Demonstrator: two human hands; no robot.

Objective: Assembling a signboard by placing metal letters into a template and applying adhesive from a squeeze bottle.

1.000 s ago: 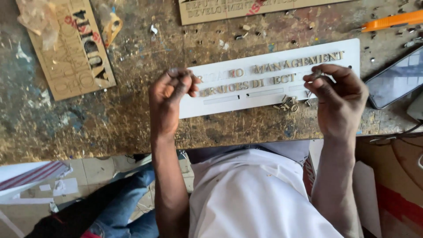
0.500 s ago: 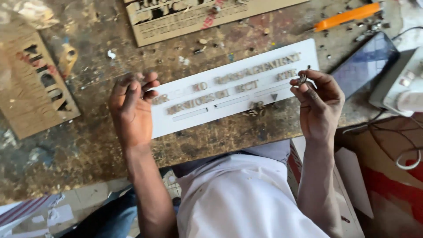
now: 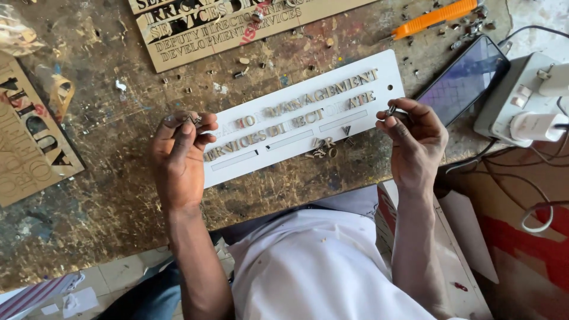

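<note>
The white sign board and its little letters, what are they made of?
The white sign board looks like smooth matte plastic or acrylic: flat, thin, with clean-cut slots. The small letters seem metal or metal-coated, since they shine gold-silver. The worktable looks like worn, stained wood.

We see a long white matt plastic sign plate (image 3: 308,121) carrying small shiny metal letters, lying on a rough, paint-stained wooden workbench (image 3: 112,195). Brown matt cardboard letter stencils (image 3: 219,29) lie at its far edge, near a glossy black glass phone (image 3: 465,77) and a smooth orange plastic-handled knife (image 3: 432,16).
</note>
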